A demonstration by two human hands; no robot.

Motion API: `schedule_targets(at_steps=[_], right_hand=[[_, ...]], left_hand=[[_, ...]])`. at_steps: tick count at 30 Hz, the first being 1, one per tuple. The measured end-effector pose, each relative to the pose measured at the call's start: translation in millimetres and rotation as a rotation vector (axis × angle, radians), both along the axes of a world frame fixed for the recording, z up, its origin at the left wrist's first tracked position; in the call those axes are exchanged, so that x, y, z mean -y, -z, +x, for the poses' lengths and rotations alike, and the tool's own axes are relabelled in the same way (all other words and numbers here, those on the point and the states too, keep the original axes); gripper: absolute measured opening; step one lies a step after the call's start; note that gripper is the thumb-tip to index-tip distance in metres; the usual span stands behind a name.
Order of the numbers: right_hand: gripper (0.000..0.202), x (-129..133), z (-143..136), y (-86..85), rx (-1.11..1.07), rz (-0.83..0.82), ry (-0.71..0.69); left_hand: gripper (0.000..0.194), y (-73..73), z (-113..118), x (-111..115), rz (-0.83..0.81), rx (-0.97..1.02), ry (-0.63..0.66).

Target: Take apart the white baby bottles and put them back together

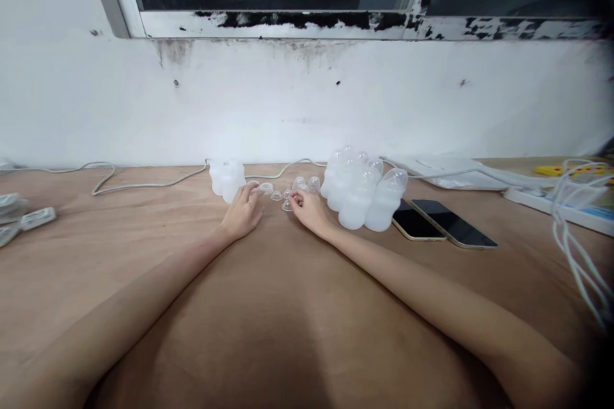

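My left hand (242, 211) rests just above the table with its fingers stretched forward and slightly apart. Its fingertips are by a translucent screw ring (265, 188) and in front of several frosted white bottles (227, 179). My right hand (309, 208) is closed in a pinch at a clear bottle teat (286, 205); the fingers hide part of the contact. Another small clear teat (277, 195) stands between the hands. Behind the right fingers are clear dome caps (313, 183). Right of that hand, several frosted bottles with clear domes (354, 204) stand upright, close together.
Two dark-screened phones (453, 223) lie right of the capped bottles. Further right are a white plastic bag (460, 174), a power strip (542, 200), looped white cables (570, 236) and a yellow object (573, 170). White adapters (37, 218) lie far left. A grey cable (144, 186) runs along the wall.
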State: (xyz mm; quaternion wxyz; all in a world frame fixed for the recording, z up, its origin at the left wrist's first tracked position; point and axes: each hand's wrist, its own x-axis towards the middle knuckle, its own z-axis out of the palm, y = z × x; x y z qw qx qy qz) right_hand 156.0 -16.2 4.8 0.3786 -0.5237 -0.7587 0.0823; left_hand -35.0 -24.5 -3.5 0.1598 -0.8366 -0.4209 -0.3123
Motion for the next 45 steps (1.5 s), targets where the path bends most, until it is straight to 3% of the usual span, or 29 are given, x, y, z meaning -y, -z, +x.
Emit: schedule_targets(at_steps=[4, 6, 12, 18, 23, 31, 35, 40, 45], right_hand=[[0.013, 5.5, -2.0, 1.9, 0.046, 0.001, -0.306], [0.012, 6.6, -2.2, 3.2, 0.066, 0.013, -0.377], [0.012, 6.6, -1.3, 3.8, 0.075, 0.005, -0.367], [0.013, 7.3, -2.0, 2.3, 0.095, -0.003, -0.354], [0.014, 8.0, -1.5, 1.3, 0.113, -0.007, -0.349], [0.016, 5.3, -0.3, 4.4, 0.132, -0.009, -0.345], [0.017, 6.5, -0.8, 3.5, 0.159, 0.003, -0.344], [0.020, 10.1, 1.4, 2.1, 0.307, 0.033, -0.336], [0.025, 16.8, 4.0, 3.3, 0.398, 0.052, -0.307]], left_hand=[[0.038, 3.7, 0.7, -2.6, -0.059, -0.088, -0.103], [0.035, 3.9, 0.7, -2.2, -0.077, -0.113, -0.143], [0.036, -1.9, -1.4, 1.7, 0.022, 0.020, -0.322], [0.036, -1.5, -6.1, -0.5, -0.076, 0.019, -0.302], [0.035, -2.2, -9.1, 1.5, -0.056, 0.087, -0.425], [0.030, -7.4, -12.2, 7.2, -0.176, 0.054, -0.534], [0.027, -8.0, -9.7, 8.5, -0.179, 0.065, -0.447], [0.021, -7.2, -7.1, 5.3, -0.422, 0.310, -0.088], [0.019, -1.3, 0.6, 4.8, -0.593, 0.413, 0.003]])
